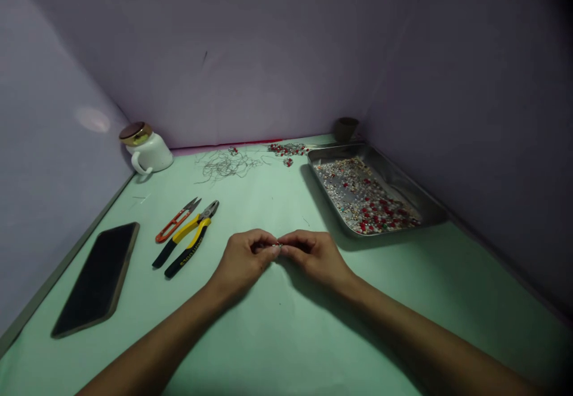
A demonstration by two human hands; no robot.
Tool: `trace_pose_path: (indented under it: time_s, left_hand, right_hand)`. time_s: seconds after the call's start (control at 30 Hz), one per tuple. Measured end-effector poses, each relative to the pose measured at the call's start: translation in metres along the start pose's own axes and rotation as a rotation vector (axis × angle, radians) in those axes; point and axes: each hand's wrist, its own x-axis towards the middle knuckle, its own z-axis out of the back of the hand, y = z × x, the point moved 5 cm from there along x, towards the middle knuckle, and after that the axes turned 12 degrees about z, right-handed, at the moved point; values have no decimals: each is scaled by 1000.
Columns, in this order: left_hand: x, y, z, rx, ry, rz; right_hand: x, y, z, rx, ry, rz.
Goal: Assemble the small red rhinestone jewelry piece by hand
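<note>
Low over the middle of the pale green counter (286,336), the left hand (242,261) and right hand (316,255) meet fingertip to fingertip, each grip pinching a tiny bead piece (278,245), apparently mid-threading; steady alignment comes next.

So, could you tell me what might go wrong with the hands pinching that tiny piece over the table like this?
The small bead piece is pinched only between the fingertips of the left hand and right hand; a slip could drop it onto the green table, where it may be hard to spot. The metal tray of loose beads lies close beside the right forearm, so a sideways move might knock it.
</note>
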Motion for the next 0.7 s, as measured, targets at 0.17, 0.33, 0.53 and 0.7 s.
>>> trace_pose_path:
  time_s: [0.17,0.33,0.53,0.7]
  left_hand:
    - [5,6,-5,54,-8,-2]
    - [6,5,-7,240,-16,-80]
    - [1,1,-6,449,-76,-235]
    - [-8,2,-7,543,-59,-372]
  right_hand:
    - [2,-5,-2,-77,55,96]
    - [4,-5,-3,-157,80,163]
    - [1,7,-3,-365,144,363]
    - [-5,18,-7,-507,277,494]
